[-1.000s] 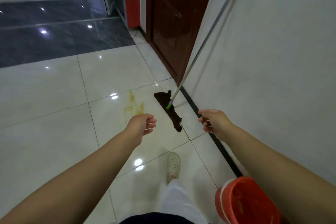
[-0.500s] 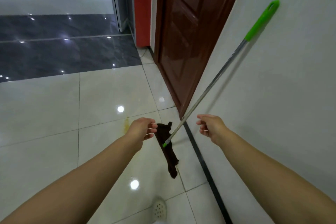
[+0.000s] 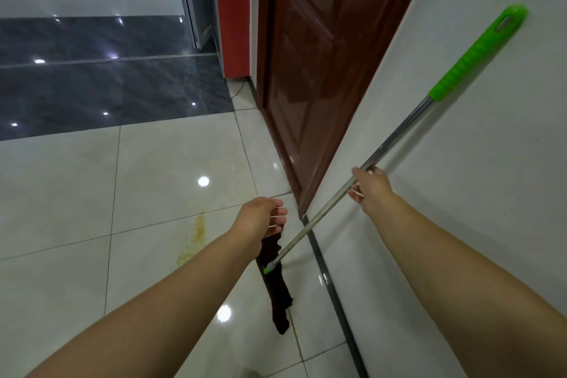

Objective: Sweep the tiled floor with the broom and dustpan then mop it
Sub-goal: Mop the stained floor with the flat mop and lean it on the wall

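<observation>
R hand (image 3: 369,189) now on the mop handle (image 3: 395,139), fingers closing round it; was clear before. L hand (image 3: 260,218) loosely curled, empty, above mop cloth (image 3: 277,288).

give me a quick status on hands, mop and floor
Right hand closing on mop handle, grip not confirmed. Left hand empty, open. Mop head on floor by wall. Yellow stain on tile; nothing blocking.

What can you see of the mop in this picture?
The mop has a thin, shiny metal pole with a bright green ribbed grip on top and a small green joint below. Its flat, dark brown cloth head lies on the white tiles beside the wall. It leans against the wall. The right hand touches the pole.
</observation>
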Available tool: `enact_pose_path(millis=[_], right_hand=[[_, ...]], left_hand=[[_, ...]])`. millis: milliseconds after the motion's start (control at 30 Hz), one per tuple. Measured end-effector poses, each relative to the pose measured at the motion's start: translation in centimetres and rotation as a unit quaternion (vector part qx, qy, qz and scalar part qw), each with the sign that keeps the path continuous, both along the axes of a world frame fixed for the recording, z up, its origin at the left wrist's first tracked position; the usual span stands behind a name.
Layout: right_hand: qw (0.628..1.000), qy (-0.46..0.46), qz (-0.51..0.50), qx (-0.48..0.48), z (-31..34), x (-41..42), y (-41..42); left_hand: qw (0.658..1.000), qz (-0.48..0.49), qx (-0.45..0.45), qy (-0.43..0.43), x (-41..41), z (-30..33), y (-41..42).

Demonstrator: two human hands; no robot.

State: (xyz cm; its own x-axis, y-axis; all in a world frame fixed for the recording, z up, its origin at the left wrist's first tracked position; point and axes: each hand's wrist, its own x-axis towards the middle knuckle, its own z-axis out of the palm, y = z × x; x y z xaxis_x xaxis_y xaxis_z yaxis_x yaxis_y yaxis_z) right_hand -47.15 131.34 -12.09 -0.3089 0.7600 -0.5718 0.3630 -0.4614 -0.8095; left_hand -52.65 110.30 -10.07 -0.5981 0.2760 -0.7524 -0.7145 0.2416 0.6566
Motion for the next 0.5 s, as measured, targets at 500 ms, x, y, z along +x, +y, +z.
enact_pose_path(millis=[500], right_hand=[[0.994, -0.068, 0.032, 0.078, 0.5, -2.1, -6.2]], left_hand=[[0.996, 0.089, -0.011, 0.021, -2.4, -2.0, -11.3]])
